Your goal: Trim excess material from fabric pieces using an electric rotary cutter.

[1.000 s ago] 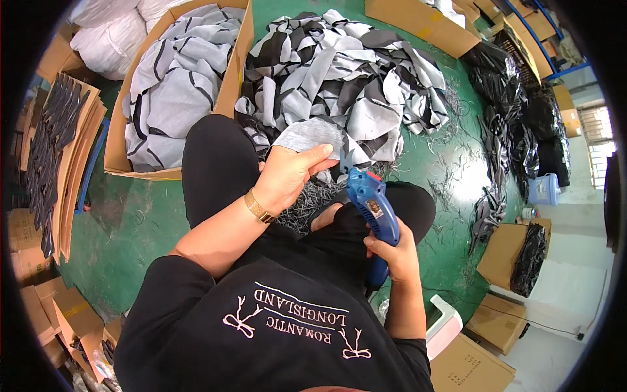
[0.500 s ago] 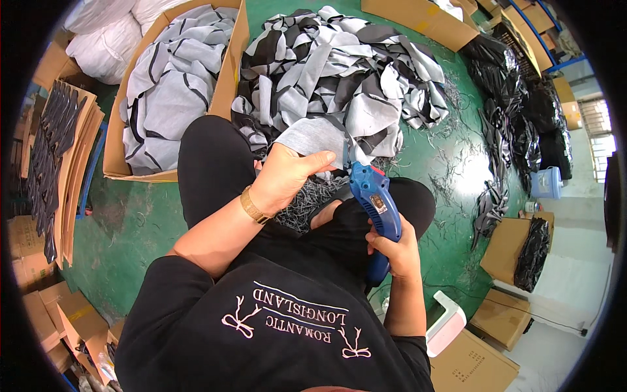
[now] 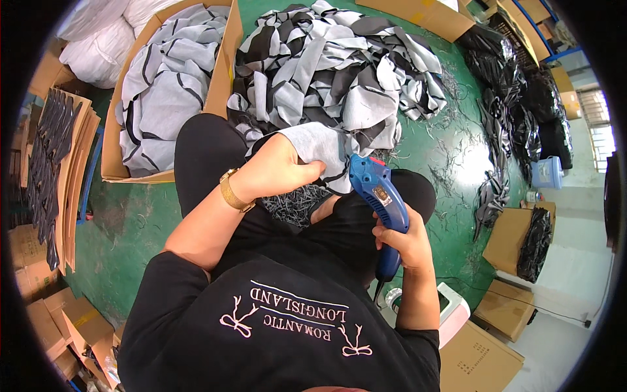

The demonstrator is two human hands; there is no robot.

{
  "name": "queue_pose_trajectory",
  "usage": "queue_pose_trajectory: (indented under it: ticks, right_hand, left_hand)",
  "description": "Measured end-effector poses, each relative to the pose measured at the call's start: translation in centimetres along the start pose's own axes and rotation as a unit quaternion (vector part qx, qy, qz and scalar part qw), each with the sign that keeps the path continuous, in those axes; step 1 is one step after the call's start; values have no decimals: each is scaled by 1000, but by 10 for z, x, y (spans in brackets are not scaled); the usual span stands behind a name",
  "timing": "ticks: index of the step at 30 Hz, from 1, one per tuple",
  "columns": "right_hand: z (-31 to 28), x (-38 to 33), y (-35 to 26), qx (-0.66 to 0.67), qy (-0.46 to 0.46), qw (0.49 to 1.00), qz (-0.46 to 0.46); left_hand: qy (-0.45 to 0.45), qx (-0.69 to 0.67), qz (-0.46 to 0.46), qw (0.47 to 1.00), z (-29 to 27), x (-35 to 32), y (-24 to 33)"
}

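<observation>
The left hand (image 3: 277,171) is closed on a piece of grey cloth (image 3: 313,147), thumb and fingers pinching its edge just above the person's lap. The right hand (image 3: 398,238) is wrapped tight around the handle of a blue electric cutter (image 3: 375,193), whose nose points up at the lower edge of that same cloth and sits just beside it; whether the tip touches the fabric cannot be told. A gold watch (image 3: 232,191) sits on the left wrist. The held piece runs on into a big pile of grey, black and white cloth pieces (image 3: 339,72) on the green floor (image 3: 130,222) ahead of the knees. To the left stands a cardboard box (image 3: 225,72) filled with more grey pieces. Dark thread scraps (image 3: 297,202) lie in the lap between the two hands
</observation>
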State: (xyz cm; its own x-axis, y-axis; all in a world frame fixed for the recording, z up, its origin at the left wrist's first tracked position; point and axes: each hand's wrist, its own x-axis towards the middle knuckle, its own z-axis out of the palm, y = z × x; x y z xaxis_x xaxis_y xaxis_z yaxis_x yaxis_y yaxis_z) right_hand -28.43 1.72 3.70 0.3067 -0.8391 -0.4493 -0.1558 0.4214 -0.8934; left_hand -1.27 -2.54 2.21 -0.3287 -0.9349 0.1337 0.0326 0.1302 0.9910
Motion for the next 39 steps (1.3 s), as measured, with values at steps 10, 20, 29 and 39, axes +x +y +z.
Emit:
queue_pose_trajectory:
  ticks: [10, 20, 29, 39]
  right_hand:
    - [18, 42, -26, -8, 96, 985, -146]
    - [50, 56, -25, -97, 93, 976, -173]
    - [3, 21, 12, 173, -75, 982, -23]
    - [-12, 1, 34, 183, -145, 968, 94]
  left_hand:
    - [-25, -133, -57, 989, 23, -7, -8]
    - [133, -402, -155, 893, 36, -6, -18]
    - [117, -449, -148, 873, 15, -5, -20]
    - [78, -393, -132, 906, 9, -4, -25]
